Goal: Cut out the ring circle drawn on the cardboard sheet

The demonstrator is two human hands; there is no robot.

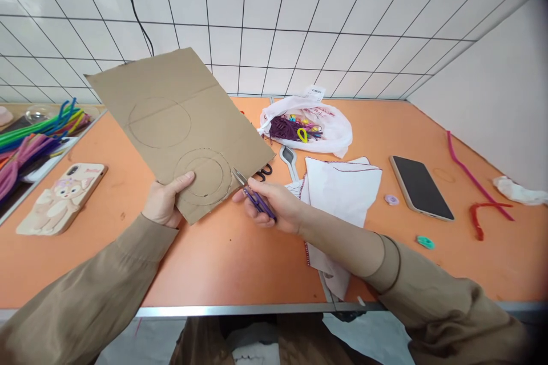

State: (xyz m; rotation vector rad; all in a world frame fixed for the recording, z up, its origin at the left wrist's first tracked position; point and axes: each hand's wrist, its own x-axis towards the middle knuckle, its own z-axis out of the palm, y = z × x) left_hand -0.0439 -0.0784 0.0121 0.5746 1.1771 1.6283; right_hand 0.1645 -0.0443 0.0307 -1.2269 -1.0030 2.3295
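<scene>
My left hand (168,201) grips a sheet of brown cardboard (205,117) by its lower left edge, thumb on top, and holds it tilted above the table. Circles are drawn on the sheet: one ring towards the upper left, and two nested rings near my thumb whose lines look scored. In my right hand (269,203) is a small pair of purple-handled snips (258,203). Their pointed metal tips are beside the outer nested ring, near the sheet's right edge; whether they touch the cardboard I cannot tell. Black scissor handles (264,171) show partly from behind the sheet.
White stitched cloth (342,188) lies under my right forearm. Behind it sits a plastic bag (338,131) with purple yarn. A phone (422,187) and pipe cleaners (477,177) are at the right; a cased phone (64,199) and a tray of coloured pipe cleaners (29,151) are at the left.
</scene>
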